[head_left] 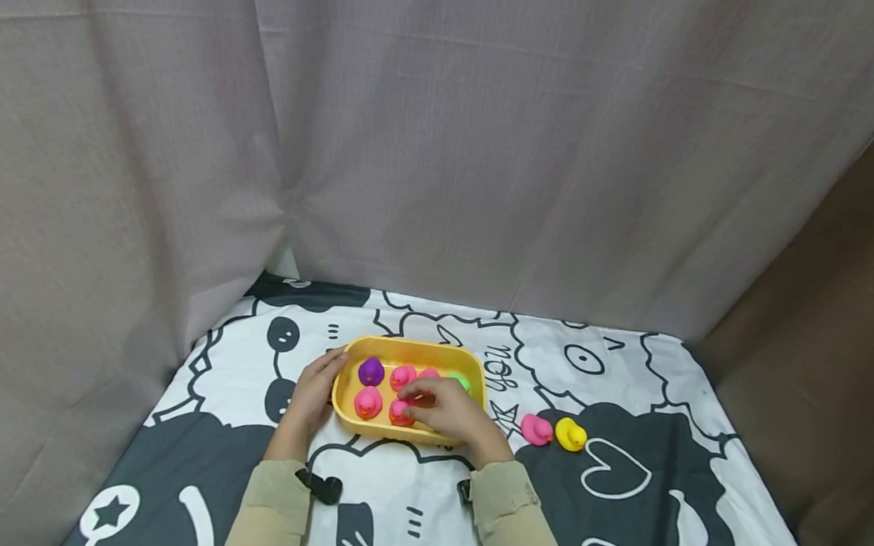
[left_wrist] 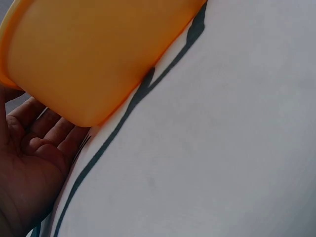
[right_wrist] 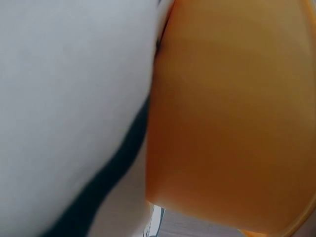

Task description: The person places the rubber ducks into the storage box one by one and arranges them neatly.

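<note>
A yellow plastic tray (head_left: 469,367) lies on the patterned cloth with several small rubber ducks inside. A purple duck (head_left: 372,372) sits at its back left, a pink duck (head_left: 368,402) in front of that. My left hand (head_left: 319,383) holds the tray's left end, its fingers along the outer wall (left_wrist: 74,64). Over the tray's front, my right hand (head_left: 447,407) has thumb and forefinger at a pink duck (head_left: 399,413), pinching it and partly hiding it. A green duck (head_left: 462,381) shows behind this hand. In the right wrist view, only the tray's wall (right_wrist: 232,108) and cloth appear.
To the right of the tray, a pink duck (head_left: 536,429) and a yellow duck (head_left: 571,434) sit side by side on the cloth (head_left: 393,504). Grey curtains (head_left: 490,143) hang behind and on the left; a brown one (head_left: 839,331) hangs on the right.
</note>
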`<action>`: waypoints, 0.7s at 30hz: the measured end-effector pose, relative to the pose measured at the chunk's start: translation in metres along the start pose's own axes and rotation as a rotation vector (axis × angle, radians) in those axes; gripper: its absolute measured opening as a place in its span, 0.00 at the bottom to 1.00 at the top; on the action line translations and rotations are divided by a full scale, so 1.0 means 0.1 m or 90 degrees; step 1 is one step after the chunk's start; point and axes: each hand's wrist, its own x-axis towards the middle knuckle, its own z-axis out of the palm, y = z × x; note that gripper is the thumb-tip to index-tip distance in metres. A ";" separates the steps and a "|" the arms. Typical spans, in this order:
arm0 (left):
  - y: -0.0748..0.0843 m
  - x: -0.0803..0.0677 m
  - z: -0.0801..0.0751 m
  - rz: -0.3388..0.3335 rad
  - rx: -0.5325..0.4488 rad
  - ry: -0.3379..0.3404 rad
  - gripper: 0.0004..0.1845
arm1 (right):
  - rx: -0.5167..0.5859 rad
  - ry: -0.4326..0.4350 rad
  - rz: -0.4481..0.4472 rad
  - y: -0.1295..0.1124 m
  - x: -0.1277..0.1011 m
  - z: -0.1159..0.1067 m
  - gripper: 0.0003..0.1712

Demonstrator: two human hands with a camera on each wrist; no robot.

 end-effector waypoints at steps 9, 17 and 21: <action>0.00 0.01 -0.01 -0.001 0.002 -0.002 0.24 | -0.002 0.007 0.004 -0.01 -0.02 -0.01 0.11; 0.00 -0.01 0.00 -0.008 -0.001 0.000 0.23 | 0.037 0.031 -0.007 0.01 -0.04 -0.01 0.11; -0.01 0.00 0.00 -0.007 0.003 0.004 0.22 | 0.045 0.041 -0.022 0.01 -0.05 -0.01 0.11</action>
